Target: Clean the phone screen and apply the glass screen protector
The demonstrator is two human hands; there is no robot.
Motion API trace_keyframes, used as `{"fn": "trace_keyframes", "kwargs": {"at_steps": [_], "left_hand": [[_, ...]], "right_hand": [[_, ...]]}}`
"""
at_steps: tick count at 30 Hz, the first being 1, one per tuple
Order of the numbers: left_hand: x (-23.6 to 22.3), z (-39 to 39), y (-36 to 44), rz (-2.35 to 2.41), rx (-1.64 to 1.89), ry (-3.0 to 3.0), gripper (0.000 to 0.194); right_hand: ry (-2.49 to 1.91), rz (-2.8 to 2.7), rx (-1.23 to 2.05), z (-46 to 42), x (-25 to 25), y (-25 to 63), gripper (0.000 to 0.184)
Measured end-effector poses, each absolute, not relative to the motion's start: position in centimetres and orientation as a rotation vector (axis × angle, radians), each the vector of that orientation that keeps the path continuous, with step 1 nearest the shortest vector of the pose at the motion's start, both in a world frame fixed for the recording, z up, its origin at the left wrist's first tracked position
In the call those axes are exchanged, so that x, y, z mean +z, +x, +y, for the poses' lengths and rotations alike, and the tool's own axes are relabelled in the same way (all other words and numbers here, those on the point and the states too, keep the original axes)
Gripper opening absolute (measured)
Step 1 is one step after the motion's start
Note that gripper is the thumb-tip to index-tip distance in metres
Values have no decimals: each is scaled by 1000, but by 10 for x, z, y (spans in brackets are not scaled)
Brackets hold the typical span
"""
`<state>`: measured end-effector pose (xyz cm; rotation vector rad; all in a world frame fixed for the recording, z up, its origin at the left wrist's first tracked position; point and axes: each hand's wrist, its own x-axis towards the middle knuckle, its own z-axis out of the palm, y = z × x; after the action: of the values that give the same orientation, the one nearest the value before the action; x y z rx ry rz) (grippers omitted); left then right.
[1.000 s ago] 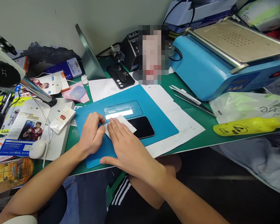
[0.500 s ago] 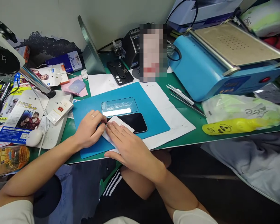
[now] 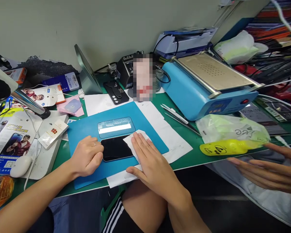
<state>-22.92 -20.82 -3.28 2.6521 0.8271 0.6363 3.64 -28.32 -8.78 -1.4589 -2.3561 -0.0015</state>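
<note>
A black-screened phone lies face up on the blue mat. My left hand, with a ring on one finger, is closed at the phone's left end; its curled fingers press against the edge, and their tips are mostly hidden. Flat on a white wipe lies my right hand, fingers stretched out and thumb apart. The wipe covers the right end of the screen. Just behind the phone rests a clear, black-edged screen protector, with a bright reflection across it.
Tweezers and a blue heating-plate machine stand to the right. A yellow bottle lies near the edge, with another person's hand close by. At left are a cigarette pack and a metal stand post. A black phone case lies behind.
My right hand has slid the wipe rightward along the phone, uncovering the screen's left part. Another person's hand has come in at right. The view has shifted, so the desk appears lower and further left.
</note>
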Motion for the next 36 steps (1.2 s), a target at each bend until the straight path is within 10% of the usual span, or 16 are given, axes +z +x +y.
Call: {"fn": "trace_keyframes", "kwargs": {"at_steps": [36], "left_hand": [[-40,-208,-232,1325,673,2514,31]], "right_hand": [[-1457,-2401,75,-293,-71,-31,92]]}}
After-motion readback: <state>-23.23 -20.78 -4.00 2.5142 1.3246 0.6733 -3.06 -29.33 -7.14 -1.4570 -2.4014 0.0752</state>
